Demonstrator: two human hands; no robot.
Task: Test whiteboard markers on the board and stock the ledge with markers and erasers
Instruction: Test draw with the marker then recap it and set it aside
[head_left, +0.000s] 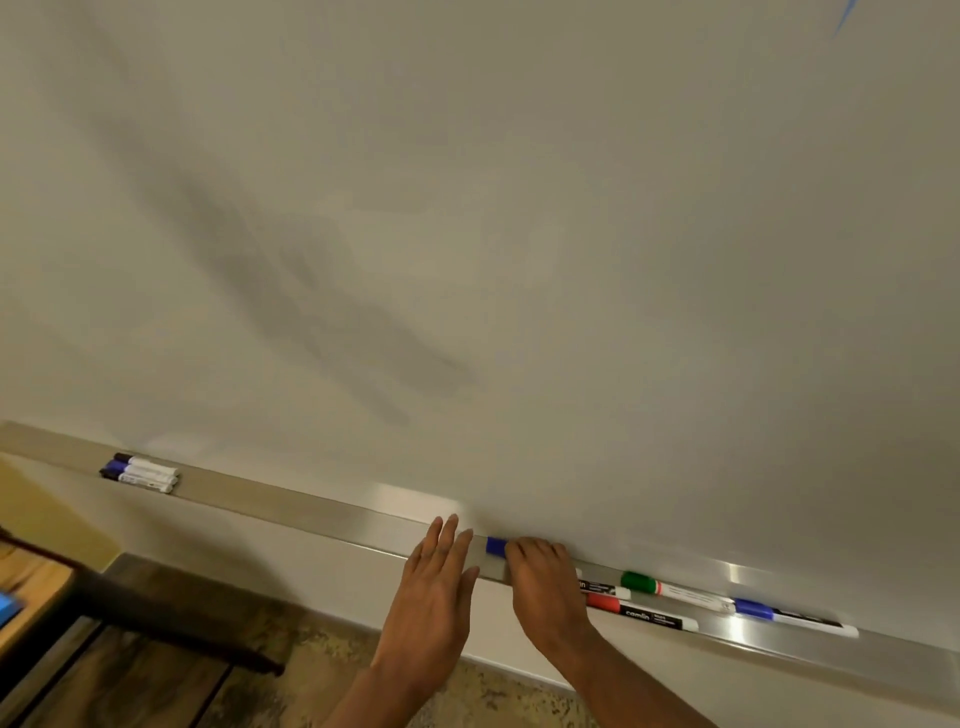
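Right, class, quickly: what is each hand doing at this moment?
Left hand: open, fingers straight, holding nothing.
Right hand: closed round the blue-capped marker on the ledge.

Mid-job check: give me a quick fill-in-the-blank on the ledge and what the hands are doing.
1. The right hand grips a marker with a ____ cap.
2. The left hand, fingers straight, holds ____.
3. A cluster of markers lies toward the ____ end of the ledge.
4. Beyond the right hand lie a red-capped marker, a blue-capped marker and a third marker whose cap is ____.

Missing words: blue; nothing; left; green.
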